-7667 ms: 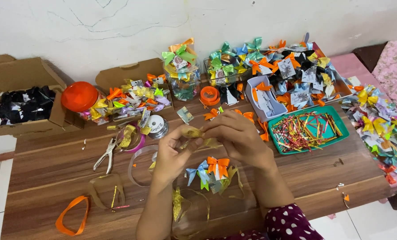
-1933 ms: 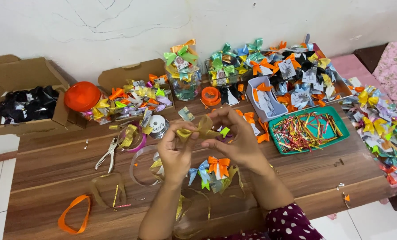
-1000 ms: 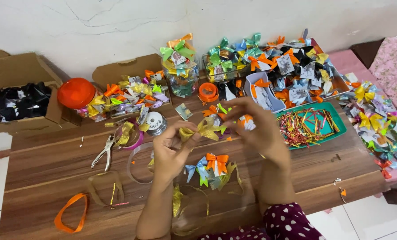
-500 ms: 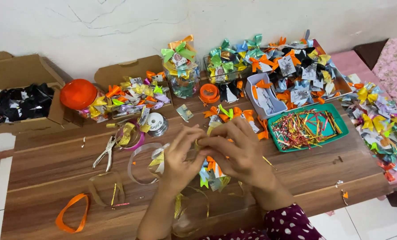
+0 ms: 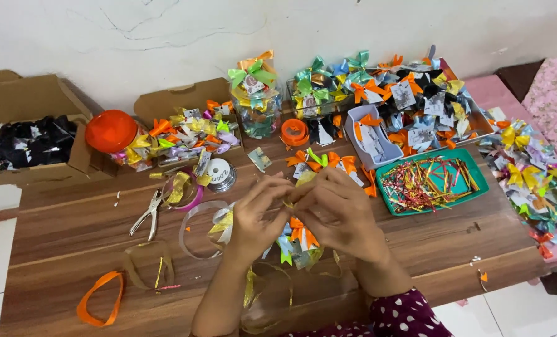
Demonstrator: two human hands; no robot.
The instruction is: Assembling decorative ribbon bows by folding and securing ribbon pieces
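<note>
Both hands have dropped from their raised, spread pose of 1 second ago and now meet low over the wooden table [image 5: 53,231]. Left hand [image 5: 256,215] and right hand [image 5: 341,212] pinch a small gold ribbon piece [image 5: 289,204] between closed fingertips, just above the orange bow [image 5: 301,232], left of the green tray [image 5: 481,181].

I see my left hand [image 5: 258,215] and right hand [image 5: 341,212] both bare, no gloves, rings or watch visible. My right arm wears a dark maroon sleeve [image 5: 403,315] with small white polka dots; left forearm is uncovered.
</note>
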